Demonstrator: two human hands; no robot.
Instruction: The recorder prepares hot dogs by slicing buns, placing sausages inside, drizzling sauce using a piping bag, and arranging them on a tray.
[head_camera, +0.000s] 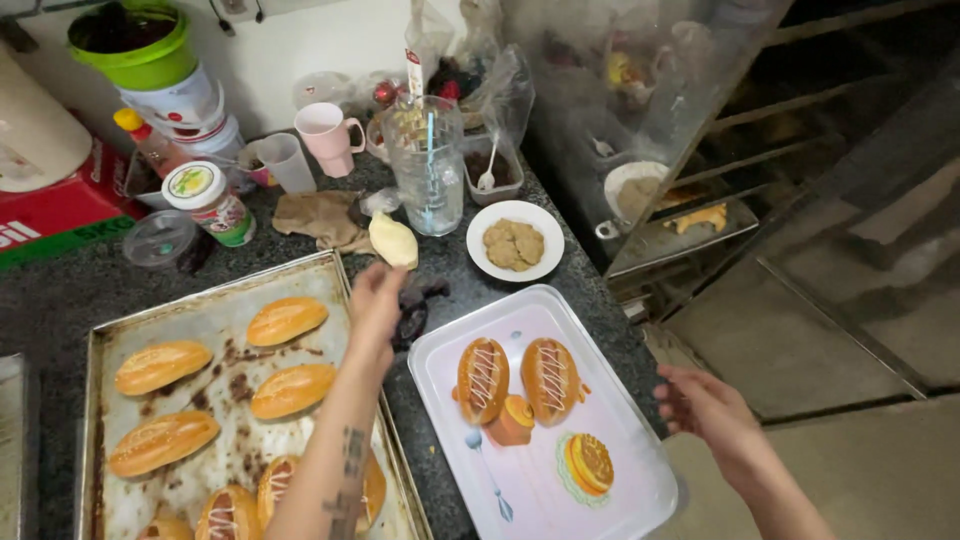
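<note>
My left hand (375, 300) reaches forward over the counter, its fingertips at the lower end of a pale yellow cream-filled bag (394, 240); whether they grip it is hidden. My right hand (703, 403) hovers open beside the right edge of a white printed tray (640, 478), holding nothing. Two buns with white drizzle (483, 378) (550, 372) lie on that tray. A metal baking tray (215, 315) on the left holds several golden buns (287, 320), some of them drizzled near the front.
A small white plate of round biscuits (515, 243), a glass jug (426, 165), a pink mug (326, 136), a clear cup (283, 162), a lidded jar (208, 203) and a crumpled brown paper (322, 216) crowd the back. A dark crumpled thing (412, 312) lies between the trays. A glass display case (650, 150) stands right.
</note>
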